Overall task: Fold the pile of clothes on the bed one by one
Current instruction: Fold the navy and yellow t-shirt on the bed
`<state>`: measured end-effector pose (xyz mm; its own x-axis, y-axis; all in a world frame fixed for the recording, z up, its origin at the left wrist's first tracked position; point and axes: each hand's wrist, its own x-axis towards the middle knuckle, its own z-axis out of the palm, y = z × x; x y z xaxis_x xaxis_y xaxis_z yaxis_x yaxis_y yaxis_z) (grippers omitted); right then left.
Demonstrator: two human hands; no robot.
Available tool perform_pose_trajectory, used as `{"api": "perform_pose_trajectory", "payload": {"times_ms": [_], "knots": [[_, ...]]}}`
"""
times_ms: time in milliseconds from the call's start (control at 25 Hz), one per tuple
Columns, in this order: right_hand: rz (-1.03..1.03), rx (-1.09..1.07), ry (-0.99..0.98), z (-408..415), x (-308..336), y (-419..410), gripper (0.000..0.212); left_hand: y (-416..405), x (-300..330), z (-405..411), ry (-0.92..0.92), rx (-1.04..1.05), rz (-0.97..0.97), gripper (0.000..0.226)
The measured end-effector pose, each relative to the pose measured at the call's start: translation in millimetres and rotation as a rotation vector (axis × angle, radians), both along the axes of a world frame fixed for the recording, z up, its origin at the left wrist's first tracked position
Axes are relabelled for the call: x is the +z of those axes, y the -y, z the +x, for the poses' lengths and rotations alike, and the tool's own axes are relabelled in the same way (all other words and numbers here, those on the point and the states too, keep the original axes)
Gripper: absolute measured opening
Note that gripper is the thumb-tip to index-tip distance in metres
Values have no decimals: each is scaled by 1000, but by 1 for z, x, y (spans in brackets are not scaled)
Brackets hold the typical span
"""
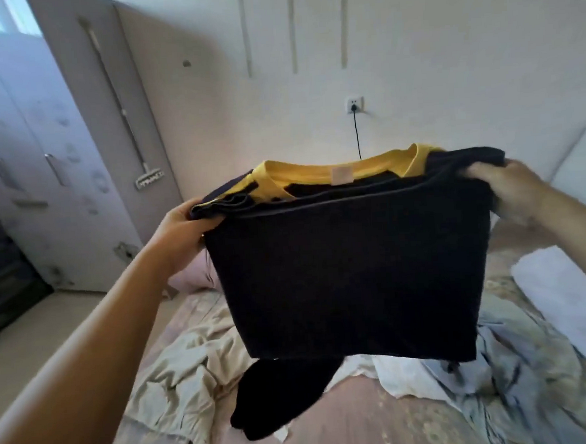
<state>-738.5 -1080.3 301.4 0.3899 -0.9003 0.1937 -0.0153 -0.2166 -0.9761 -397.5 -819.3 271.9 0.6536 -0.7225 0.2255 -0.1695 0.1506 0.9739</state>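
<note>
Fingers of the left hand (185, 225) and right hand (509, 188) are curled tight on the top corners of a dark shirt (349, 270) with yellow collar (336, 171), held folded in the air above the bed (352, 424). Beneath it are seen a beige garment (181, 376), a black garment (278, 397) and pale blue clothes (521, 379). A white roll (571, 301) lies near the right edge.

Single head-height view, forward and down, close over the bed (348, 421).
</note>
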Motion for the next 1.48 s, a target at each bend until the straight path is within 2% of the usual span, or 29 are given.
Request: {"api": "perform_pose_trajectory", "payload": {"times_ms": [80,160,240,320,440,600,760,840,920,960,1040,1080,1120,1200,1240,1280,1400,1480], "knots": [[-51,8,64,-23,13,-2,6,-8,24,-10,9,-108,-10,34],[-186,-14,-73,-40,23,-1,21,-9,41,-21,66,-134,-19,42],[-247,-45,-147,-52,32,-5,35,-5,54,-29,116,-100,-50,35],[-275,-62,-152,-64,42,-4,44,1,64,-34,82,-38,-120,20],[-373,-107,-219,-78,53,-5,33,9,67,-43,176,54,-101,16],[-451,-90,-277,-86,74,-8,29,10,87,-51,248,26,-48,15],[-555,-171,-241,-93,126,-16,31,-5,148,-60,280,4,-87,15],[-624,-227,-164,-102,145,-24,31,-17,171,-64,233,-48,-164,23],[-691,-244,-125,-105,119,-35,30,-21,141,-67,214,-104,-145,40],[-695,-185,-212,-106,84,-40,29,-21,102,-69,247,-118,-34,45],[-552,48,-444,-106,-4,-46,26,-25,17,-71,274,-165,240,35],[-415,113,-463,-108,-37,-47,16,-28,-13,-71,226,-180,311,27],[-263,153,-410,-111,-56,-45,23,-29,-30,-68,155,-165,333,21],[-27,214,-247,-123,-68,-31,87,-32,-36,-64,-3,-99,304,13],[76,232,-187,-125,-63,-30,102,-32,-31,-64,-16,-81,293,10],[145,268,-175,-124,-61,-31,107,-33,-29,-63,-12,-81,297,8],[280,318,-213,-114,-57,-36,98,-28,-35,-63,-50,-36,344,11],[360,296,-236,-100,-65,-37,65,-21,-47,-62,-78,39,387,10]]}}
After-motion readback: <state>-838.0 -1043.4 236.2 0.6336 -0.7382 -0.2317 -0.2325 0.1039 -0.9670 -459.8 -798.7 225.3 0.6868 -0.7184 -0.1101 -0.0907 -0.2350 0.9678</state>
